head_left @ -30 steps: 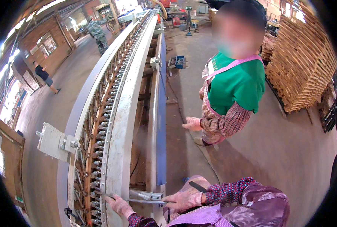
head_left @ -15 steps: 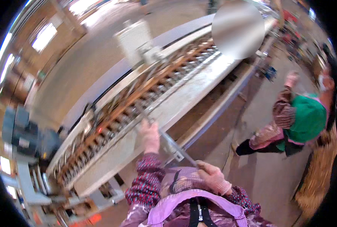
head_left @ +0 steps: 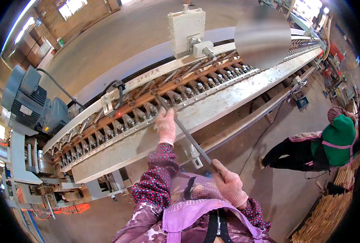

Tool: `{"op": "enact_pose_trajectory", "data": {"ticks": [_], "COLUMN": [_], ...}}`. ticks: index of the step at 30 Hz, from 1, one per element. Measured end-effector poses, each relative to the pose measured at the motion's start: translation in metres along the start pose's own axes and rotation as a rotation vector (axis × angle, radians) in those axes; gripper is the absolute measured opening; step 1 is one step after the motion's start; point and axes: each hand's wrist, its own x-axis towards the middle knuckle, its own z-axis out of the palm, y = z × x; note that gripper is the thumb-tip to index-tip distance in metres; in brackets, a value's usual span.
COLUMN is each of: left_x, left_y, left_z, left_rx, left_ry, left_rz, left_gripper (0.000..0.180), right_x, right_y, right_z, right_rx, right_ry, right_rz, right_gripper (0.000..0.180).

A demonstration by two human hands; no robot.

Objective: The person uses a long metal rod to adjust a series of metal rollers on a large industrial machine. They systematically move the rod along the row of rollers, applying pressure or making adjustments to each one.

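Both my hands wear pale pink knit gloves and grip one long grey metal bar [head_left: 194,142]. My left hand [head_left: 166,125] is closed round its upper part, at the near edge of a long machine bed. Lower down, beside my purple apron, my right hand [head_left: 229,183] is wrapped round the near end. The bar's far tip reaches a row of spring-loaded bolts and clamps [head_left: 188,92] along a rusty brown rail [head_left: 147,97]. Whether the tip is hooked onto a clamp I cannot tell. A white metal beam [head_left: 212,104] runs in front of the row.
A blue-grey electric motor [head_left: 31,101] sits at the machine's left end. A white block-shaped housing [head_left: 186,32] rises behind the rail. To the right, a co-worker in a green garment [head_left: 338,139] bends near stacked wood strips [head_left: 323,218]. A cable crosses the floor.
My view has shifted, and the machine now lies flatter and sharper across it. Both hands still hold the bar. The co-worker has bent over farther to the right, toward the wood.
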Motion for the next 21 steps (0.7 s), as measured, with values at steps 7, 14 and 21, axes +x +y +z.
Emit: {"op": "enact_pose_trajectory", "data": {"ticks": [7,14,21], "left_x": [0.021,0.028,0.037], "left_y": [0.021,0.021,0.012], "left_z": [-0.005,-0.008,-0.003], "left_rx": [-0.008,-0.062,-0.164], "left_ry": [-0.03,-0.036,-0.057], "left_rz": [0.068,0.102,0.111], "left_gripper": [0.02,0.024,0.022], "right_x": [0.018,0.027,0.035], "right_y": [-0.02,-0.039,-0.048], "right_z": [0.011,0.012,0.006], "right_rx": [-0.126,-0.269,-0.357], "right_ry": [0.014,0.017,-0.012], "right_rz": [-0.06,-0.1,-0.11], "right_gripper": [0.047,0.046,0.044]}}
